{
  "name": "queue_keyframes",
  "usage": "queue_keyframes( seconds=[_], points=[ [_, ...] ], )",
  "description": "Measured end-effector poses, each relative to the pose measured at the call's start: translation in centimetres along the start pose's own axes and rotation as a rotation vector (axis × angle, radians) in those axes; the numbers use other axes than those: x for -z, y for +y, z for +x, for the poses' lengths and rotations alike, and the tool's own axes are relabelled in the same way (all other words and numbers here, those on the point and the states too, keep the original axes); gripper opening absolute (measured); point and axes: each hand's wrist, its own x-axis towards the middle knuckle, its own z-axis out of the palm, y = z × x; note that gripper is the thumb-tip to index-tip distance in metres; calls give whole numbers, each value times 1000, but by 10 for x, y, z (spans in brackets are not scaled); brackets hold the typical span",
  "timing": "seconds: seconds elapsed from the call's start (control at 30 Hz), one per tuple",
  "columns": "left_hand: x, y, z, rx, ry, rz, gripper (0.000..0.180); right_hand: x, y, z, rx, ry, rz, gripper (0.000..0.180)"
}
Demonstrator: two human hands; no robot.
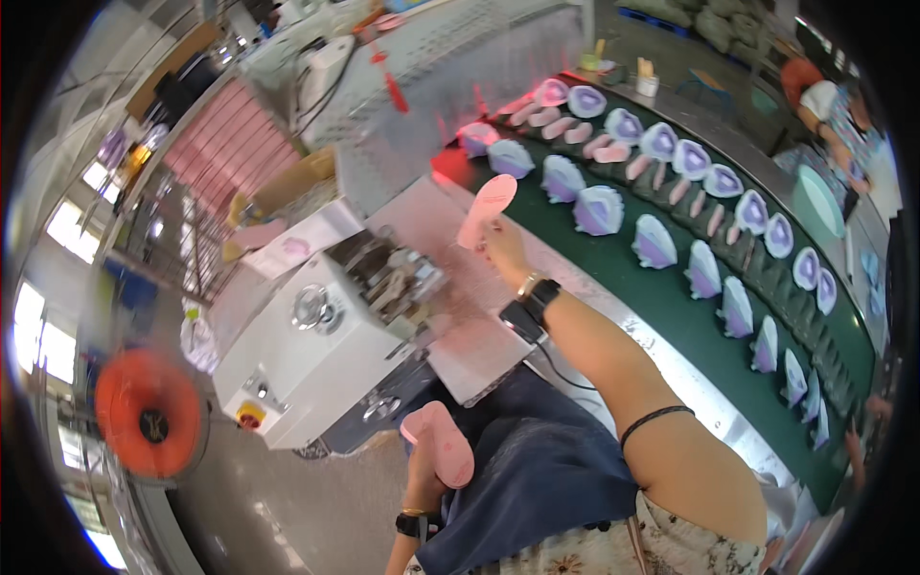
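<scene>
My right hand reaches forward and pinches a pink shoe insole, held upright over the edge of the green conveyor belt. On that wrist sit a black watch and a gold bracelet. My left hand is low by my lap and holds a second pink insole, flat side up, over my dark blue apron. A white machine with a metal head stands between the two hands, to the left.
Rows of lilac shoe uppers and pink insoles ride the curved belt to the right. Another person sits at the far side. An orange fan stands at the left. A cardboard box lies behind the machine.
</scene>
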Motion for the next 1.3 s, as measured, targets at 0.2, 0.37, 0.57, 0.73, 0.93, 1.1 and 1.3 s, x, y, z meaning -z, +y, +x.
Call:
queue_keyframes(
  seconds=[0.2,0.37,0.57,0.73,0.93,1.1,1.3],
  points=[
    [-21,-8,12,7,-211,111,35,278,-9,-16,81,447,-150,28],
    [-38,-17,35,213,-316,129,36,544,8,-76,79,1051,-736,30],
    [-68,-14,29,280,-253,190,40,621,-15,-126,20,1021,-940,21],
    [-62,-8,-3,682,-223,-247,48,547,-6,-69,458,1182,-851,26],
    [-54,-21,31,104,-258,341,45,229,-17,-112,207,-116,-465,27],
    [-93,5,33,-225,-200,370,35,76,-4,-210,182,-644,-479,31],
    [-87,20,29,-61,-95,305,43,35,39,-197,-17,-609,-282,23]
  ],
)
